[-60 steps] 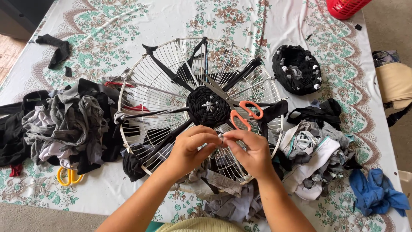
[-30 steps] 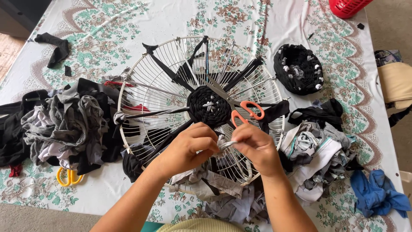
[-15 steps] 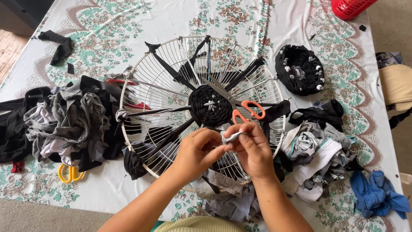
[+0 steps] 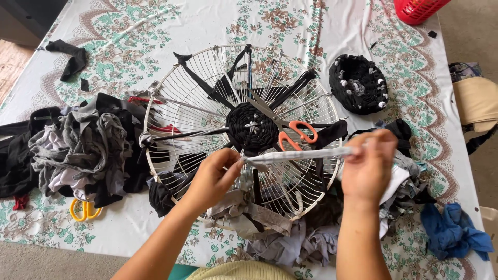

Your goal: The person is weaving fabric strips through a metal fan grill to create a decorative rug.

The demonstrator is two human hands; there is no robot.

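Observation:
A round white wire fan guard [image 4: 171, 93] lies flat on the cloth-covered table, with black fabric strips woven into a disc [image 4: 252, 127] at its middle. My left hand [image 4: 212, 176] pinches one end of a pale grey fabric strip [image 4: 298, 154] over the guard's near side. My right hand [image 4: 369, 165] grips the other end and holds the strip taut and level. Orange-handled scissors [image 4: 294, 134] rest on the guard just behind the strip.
A heap of grey and black fabric [image 4: 78, 148] lies at the left, with yellow-handled scissors [image 4: 84, 209] beside it. More scraps [image 4: 290, 238] lie near me, and a blue cloth [image 4: 452, 231] at the right. A black woven basket [image 4: 359, 83] and a red basket [image 4: 417, 9] stand at the far right.
My hands were close together over the guard, working the strip. My right hand has now pulled away to the right, stretching the grey strip out straight.

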